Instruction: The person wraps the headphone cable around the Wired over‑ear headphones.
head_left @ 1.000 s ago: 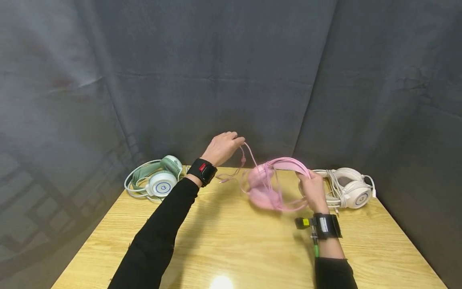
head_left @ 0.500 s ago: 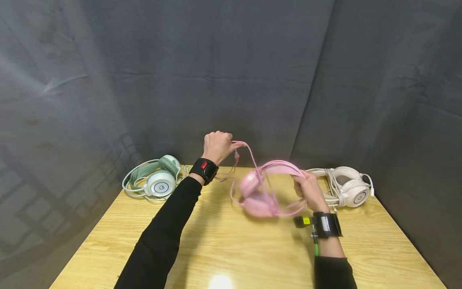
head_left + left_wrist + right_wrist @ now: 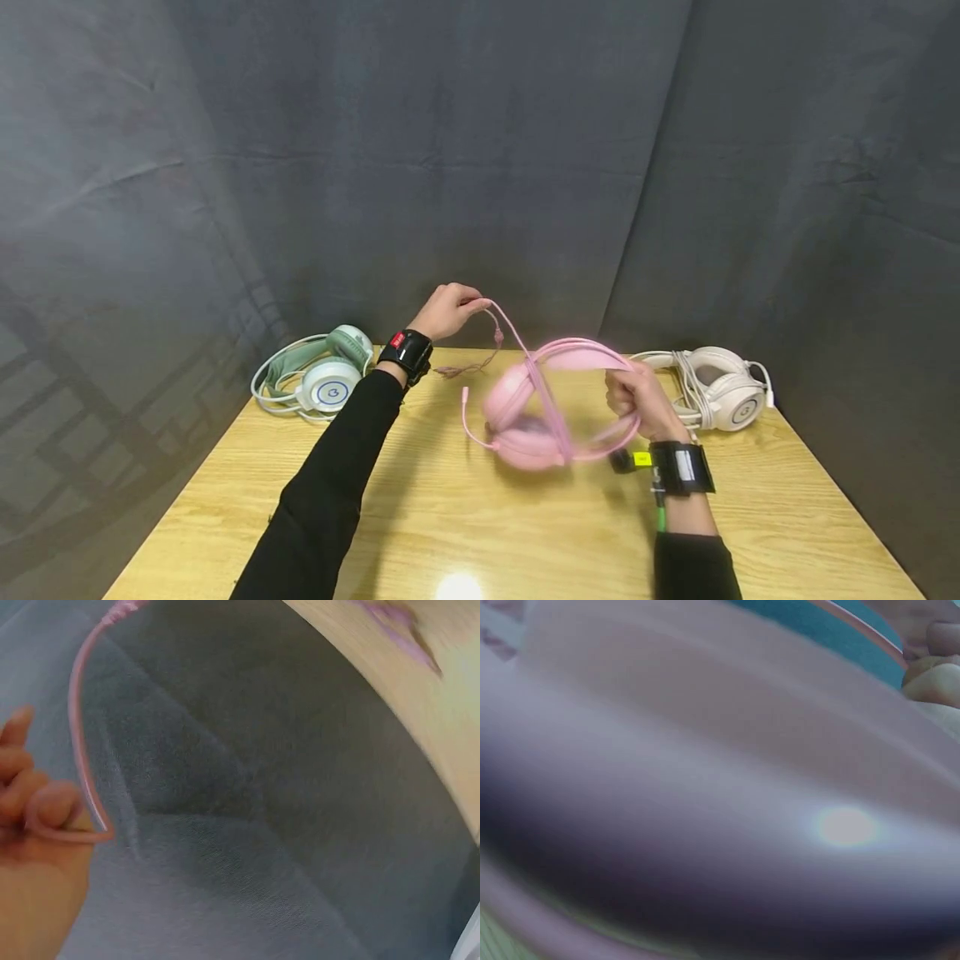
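Note:
A pink headset [image 3: 528, 450] hangs above the middle of the table, its ear cups toward the left and its thin microphone arm sticking out. My right hand [image 3: 643, 400] grips it by the headband, fingers curled round. In the right wrist view the blurred headband [image 3: 705, 765] fills most of the picture, with the fingers [image 3: 937, 679] at the upper right. My left hand [image 3: 448, 311] pinches the pink cable [image 3: 510, 325] up and to the left of the ear cups. More turns of cable cross the headset. In the left wrist view the cable [image 3: 77, 727] loops over the thumb.
A green and white headset [image 3: 330, 385] lies at the back left of the wooden table [image 3: 480, 525]. At the back right lies a cream headset [image 3: 731, 400] with its cable wound round it. Dark grey cloth [image 3: 420, 167] stands behind and at both sides.
The headset has swung left and slightly down, and its ear cups have turned. My left hand has drifted a little left with the cable. The other two headsets stay where they were.

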{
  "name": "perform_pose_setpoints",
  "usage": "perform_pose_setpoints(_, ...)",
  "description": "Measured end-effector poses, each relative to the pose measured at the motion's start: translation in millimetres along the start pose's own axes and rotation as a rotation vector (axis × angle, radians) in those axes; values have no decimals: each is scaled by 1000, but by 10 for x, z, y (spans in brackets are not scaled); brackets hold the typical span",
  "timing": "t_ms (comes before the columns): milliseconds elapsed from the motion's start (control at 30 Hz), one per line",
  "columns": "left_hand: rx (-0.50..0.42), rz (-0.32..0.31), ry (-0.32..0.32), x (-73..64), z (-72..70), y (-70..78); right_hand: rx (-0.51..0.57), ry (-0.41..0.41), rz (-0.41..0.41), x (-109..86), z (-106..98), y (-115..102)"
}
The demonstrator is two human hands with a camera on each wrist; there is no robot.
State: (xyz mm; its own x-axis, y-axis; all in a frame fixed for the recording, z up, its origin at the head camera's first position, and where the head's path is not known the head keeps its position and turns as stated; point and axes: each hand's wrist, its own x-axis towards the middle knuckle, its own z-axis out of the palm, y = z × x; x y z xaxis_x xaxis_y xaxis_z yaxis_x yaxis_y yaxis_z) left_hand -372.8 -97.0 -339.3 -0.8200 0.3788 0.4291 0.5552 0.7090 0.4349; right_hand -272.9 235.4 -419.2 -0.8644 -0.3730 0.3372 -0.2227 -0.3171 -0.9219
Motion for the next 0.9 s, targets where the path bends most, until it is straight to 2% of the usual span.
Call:
perform_pose_setpoints(67,-93,-41,-42,-7,-12,-20,-4,-39,-8,1,-11,13)
perform_pose_setpoints(133,-143,-78,-37,-13,-4,-33,-12,-78,-19,10,-14,24)
perform_pose_setpoints(300,-144,-124,38,-43,154,-60,45,-186,-24,24,-17,33)
perform_pose_setpoints(467,-139,-164,17,-110,276,-93,225,-353,-85,49,-15,50)
perform_pose_setpoints(567,-166,-163,-12,-139,290,-118,319,-421,-109,67,-15,56)
perform_pose_setpoints(767,-238,-138,-48,-197,309,-185,390,-459,-68,83,-29,77)
perform_pose_setpoints(900,-289,-122,-58,-199,349,-195,492,-515,-47,93,-17,103)
